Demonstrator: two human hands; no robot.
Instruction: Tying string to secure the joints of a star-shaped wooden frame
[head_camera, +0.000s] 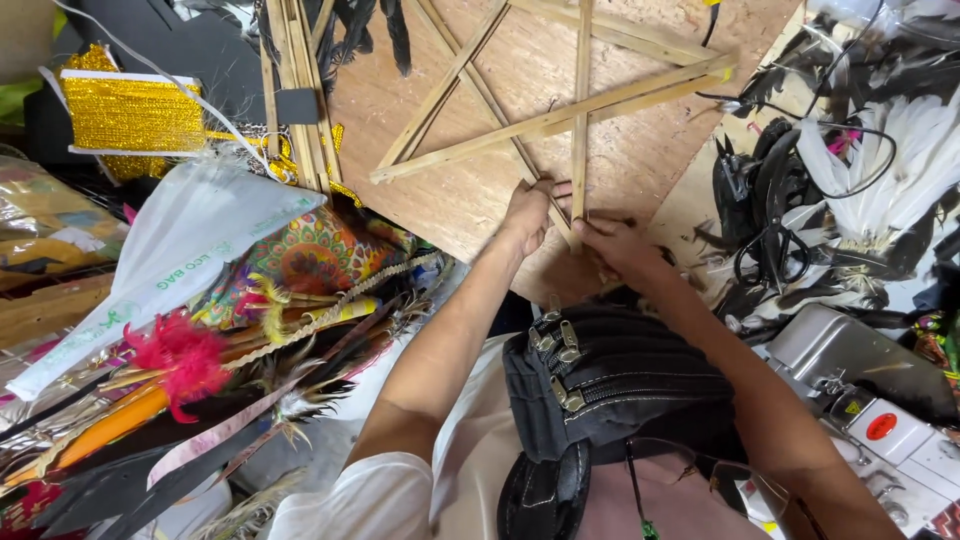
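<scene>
Head view looks down on a person's two hands meeting at the lower joint of a star-shaped frame of bamboo strips (560, 115), which lies flat on a plywood board (470, 190). Left hand (528, 215) pinches the strips from the left, and right hand (620, 250) closes on the same joint from the right, fingertips touching. Exactly what sits between the fingers is hidden. Upper points of the frame are cut off by the picture edge. A black zipped bag (600, 380) at the person's chest covers the board's near edge. Black and white feathers (860, 170) lie to the right, gold ribbon (130, 115) far left.
</scene>
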